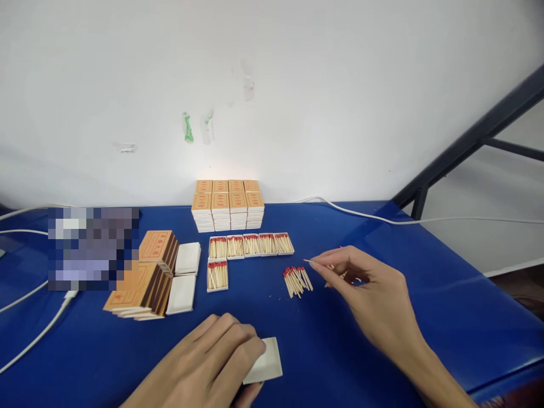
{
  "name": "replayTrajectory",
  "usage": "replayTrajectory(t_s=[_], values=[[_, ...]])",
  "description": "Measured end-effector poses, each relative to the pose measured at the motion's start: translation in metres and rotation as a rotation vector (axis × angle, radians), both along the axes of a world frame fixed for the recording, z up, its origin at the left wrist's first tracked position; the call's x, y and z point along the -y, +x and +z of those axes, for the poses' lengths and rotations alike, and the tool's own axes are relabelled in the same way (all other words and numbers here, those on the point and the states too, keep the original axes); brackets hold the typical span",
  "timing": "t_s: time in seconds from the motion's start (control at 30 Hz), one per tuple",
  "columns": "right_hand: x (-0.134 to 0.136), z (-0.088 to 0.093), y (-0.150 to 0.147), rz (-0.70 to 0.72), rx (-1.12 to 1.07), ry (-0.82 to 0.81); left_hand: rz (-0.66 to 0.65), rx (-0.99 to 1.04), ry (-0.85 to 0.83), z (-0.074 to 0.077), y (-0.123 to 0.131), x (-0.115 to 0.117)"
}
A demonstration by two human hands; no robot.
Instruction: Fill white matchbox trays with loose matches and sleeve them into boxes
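Near the front edge, my left hand (212, 362) is closed on a white matchbox tray (270, 362); its fingers cover the left part of the tray. My right hand (369, 289) pinches a red-tipped match (307, 260) between thumb and forefinger. More match ends show under its curled fingers, partly hidden. Just left of those fingertips lies a loose pile of matches (297, 281) on the blue tabletop. Beyond it stands a row of trays filled with matches (251, 245), with one more filled tray (217, 276) in front of the row's left end.
Closed matchboxes (227, 207) are stacked against the white wall (318, 102). To the left are stacked orange matchbox sleeves (147, 283) and white trays (182, 294). A blurred-out object (93, 246) with a white cable (55, 320) lies farther left. Dark metal bars (467, 139) rise at right.
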State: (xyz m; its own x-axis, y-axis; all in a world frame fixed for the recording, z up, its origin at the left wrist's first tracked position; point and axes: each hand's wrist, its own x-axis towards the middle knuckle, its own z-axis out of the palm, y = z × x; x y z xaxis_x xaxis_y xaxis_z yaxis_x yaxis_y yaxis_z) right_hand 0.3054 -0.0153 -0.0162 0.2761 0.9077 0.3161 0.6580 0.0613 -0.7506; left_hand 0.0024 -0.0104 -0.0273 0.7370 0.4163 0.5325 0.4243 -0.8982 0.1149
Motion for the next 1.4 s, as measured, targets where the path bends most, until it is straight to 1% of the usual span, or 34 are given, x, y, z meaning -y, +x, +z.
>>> replayTrajectory(t_s=[0.13,0.23,0.33,0.43,0.5,0.53,0.6,0.7,0.77,0.87,0.97,1.1,1.23,1.4], values=[[0.004,-0.010,-0.002,0.072,0.127,0.163,-0.001,0.000,0.003,0.002,0.000,-0.001],[0.004,-0.015,-0.002,0.137,0.227,0.240,-0.005,-0.003,0.007,0.003,0.001,-0.001],[0.007,-0.018,-0.002,0.164,0.313,0.257,-0.011,-0.005,0.007,0.002,0.000,-0.001],[0.017,-0.016,-0.003,0.176,0.337,0.183,-0.008,-0.011,0.004,0.000,-0.001,0.000],[0.026,-0.012,-0.001,0.146,0.327,0.118,0.012,-0.021,0.002,-0.001,-0.001,0.001],[0.030,-0.009,0.001,0.109,0.322,0.093,0.018,-0.023,0.004,-0.001,-0.001,0.001],[0.037,-0.003,0.006,-0.002,0.335,0.066,0.025,-0.029,0.003,-0.001,0.000,0.001],[0.042,0.002,0.016,-0.156,0.422,0.017,0.014,-0.016,0.007,0.000,0.001,0.001],[0.044,0.001,0.020,-0.226,0.483,-0.044,0.013,-0.014,0.010,0.001,0.001,0.000],[0.047,-0.006,0.021,-0.295,0.533,-0.123,0.008,-0.013,0.017,0.001,0.000,0.000],[0.050,-0.012,0.020,-0.301,0.548,-0.164,0.005,-0.004,0.024,0.001,0.002,-0.001],[0.050,-0.011,0.020,-0.266,0.517,-0.196,0.014,-0.015,0.024,0.001,0.003,-0.001],[0.047,-0.008,0.019,-0.252,0.517,-0.168,0.009,-0.018,0.025,0.000,0.002,0.000],[0.039,-0.011,0.018,-0.233,0.628,-0.107,0.024,-0.034,0.029,-0.001,0.000,0.001]])
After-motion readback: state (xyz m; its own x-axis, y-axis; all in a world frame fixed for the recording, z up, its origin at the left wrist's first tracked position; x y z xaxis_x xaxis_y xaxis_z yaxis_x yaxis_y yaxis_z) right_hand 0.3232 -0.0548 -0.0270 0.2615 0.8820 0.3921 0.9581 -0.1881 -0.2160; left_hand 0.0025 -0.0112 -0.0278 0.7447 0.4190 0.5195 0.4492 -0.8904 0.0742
